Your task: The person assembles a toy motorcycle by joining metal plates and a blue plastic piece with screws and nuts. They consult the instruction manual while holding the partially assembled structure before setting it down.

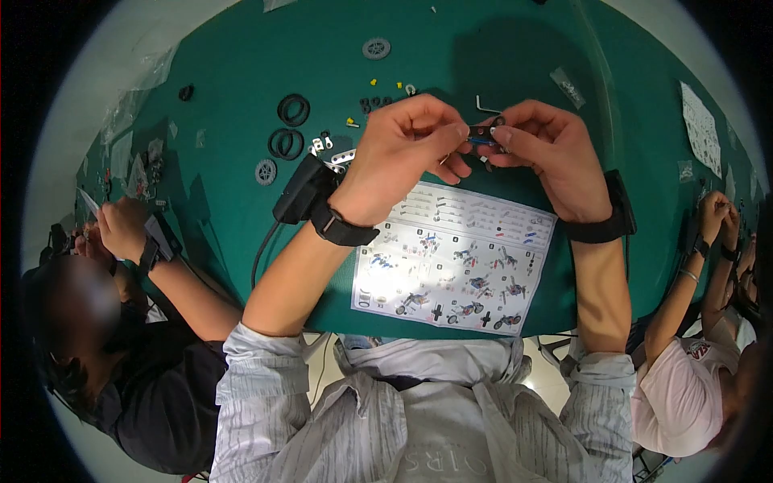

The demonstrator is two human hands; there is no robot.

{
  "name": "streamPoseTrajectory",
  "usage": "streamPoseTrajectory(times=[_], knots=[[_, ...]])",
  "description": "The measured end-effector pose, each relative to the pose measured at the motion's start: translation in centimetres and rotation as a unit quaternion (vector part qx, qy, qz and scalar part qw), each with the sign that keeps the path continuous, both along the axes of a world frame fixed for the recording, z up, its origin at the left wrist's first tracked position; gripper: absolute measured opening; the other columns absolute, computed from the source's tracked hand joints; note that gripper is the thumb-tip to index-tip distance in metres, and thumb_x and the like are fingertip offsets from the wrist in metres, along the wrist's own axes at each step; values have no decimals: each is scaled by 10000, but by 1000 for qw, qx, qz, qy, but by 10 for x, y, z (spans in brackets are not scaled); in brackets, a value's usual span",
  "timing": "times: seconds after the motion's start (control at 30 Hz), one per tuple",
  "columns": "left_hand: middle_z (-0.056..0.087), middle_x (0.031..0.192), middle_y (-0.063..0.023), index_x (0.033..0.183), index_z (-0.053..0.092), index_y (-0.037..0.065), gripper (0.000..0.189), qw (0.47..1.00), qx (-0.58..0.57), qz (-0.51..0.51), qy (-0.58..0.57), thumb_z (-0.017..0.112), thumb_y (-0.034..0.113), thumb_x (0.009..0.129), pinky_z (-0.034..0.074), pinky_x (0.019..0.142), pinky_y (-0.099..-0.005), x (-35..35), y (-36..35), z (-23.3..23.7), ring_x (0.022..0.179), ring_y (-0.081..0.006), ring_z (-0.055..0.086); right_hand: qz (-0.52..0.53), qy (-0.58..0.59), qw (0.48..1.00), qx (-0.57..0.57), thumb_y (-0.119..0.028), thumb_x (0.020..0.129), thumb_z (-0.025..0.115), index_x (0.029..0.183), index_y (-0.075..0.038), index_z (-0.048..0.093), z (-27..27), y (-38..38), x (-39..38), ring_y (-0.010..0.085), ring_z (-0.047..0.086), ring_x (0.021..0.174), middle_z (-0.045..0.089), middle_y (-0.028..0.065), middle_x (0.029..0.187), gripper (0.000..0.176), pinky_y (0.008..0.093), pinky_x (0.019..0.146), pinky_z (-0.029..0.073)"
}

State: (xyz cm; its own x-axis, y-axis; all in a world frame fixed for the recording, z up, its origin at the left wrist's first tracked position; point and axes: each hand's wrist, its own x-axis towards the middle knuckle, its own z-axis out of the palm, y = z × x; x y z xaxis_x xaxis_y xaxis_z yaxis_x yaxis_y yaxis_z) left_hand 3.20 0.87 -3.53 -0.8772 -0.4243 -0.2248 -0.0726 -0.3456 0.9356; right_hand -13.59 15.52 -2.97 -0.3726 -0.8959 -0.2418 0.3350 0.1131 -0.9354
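Both hands are raised over the green table, above the top edge of a printed instruction sheet [451, 266]. Between them is a small black and blue assembly [483, 137]. My left hand [411, 149] pinches its left end with thumb and index finger, the other fingers curled below. On the right side, my right hand [547, 149] grips the other end between thumb and fingers. Fingertips cover much of the assembly, so its exact shape is hard to tell. An L-shaped hex key [483, 105] lies just beyond the hands.
Left of the hands lie black rubber rings [293, 110], grey wheels [376, 48] and white perforated pieces [344, 157]. A small parts bag [568, 88] is at upper right. People sit on both sides, with a hand [125, 229] at left and another [713, 213] at right.
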Motion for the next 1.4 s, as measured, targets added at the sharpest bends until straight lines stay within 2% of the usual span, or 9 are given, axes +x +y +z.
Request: streamPoseTrajectory(times=[0.27,0.47,0.93,1.17,1.23,1.4], knots=[[709,860,-110,1021,631,-5,108,999,-36,27,16,636,85,962,556,575,-264,0,2,0,664,-174,697,1,1,1000,-1,-57,927,711,1051,56,669,3,0,1,203,736,891,713,131,987,173,272,793,625],[704,871,-115,1003,632,-34,116,999,-17,24,17,658,64,947,573,585,-267,0,1,0,693,-174,708,-3,17,1000,6,-63,933,705,1055,55,664,5,-1,2,206,736,887,715,128,980,174,276,788,624],[712,845,-100,1013,643,4,101,999,-37,23,10,629,92,965,530,551,-253,-1,2,-3,659,-154,686,0,29,999,14,-63,936,696,1085,52,649,8,-2,4,192,731,860,715,126,977,194,277,778,626],[713,877,-104,1010,644,-25,123,1000,-24,16,7,657,85,955,532,569,-250,0,0,-2,696,-156,697,1,2,1000,20,-133,961,675,1096,43,652,6,-2,1,193,730,838,710,120,970,223,275,755,625],[710,850,-98,1016,644,-5,109,999,-36,18,5,641,91,965,529,558,-251,0,1,-2,667,-151,686,-2,6,1000,12,-148,965,670,1099,42,653,5,-2,1,195,730,832,709,118,968,233,273,750,624],[710,847,-94,1025,640,4,105,999,-46,7,21,638,98,977,531,562,-250,-1,2,-4,667,-147,683,-1,21,1000,16,-114,948,683,1110,48,641,9,-2,2,191,729,836,708,120,969,233,271,750,621]])
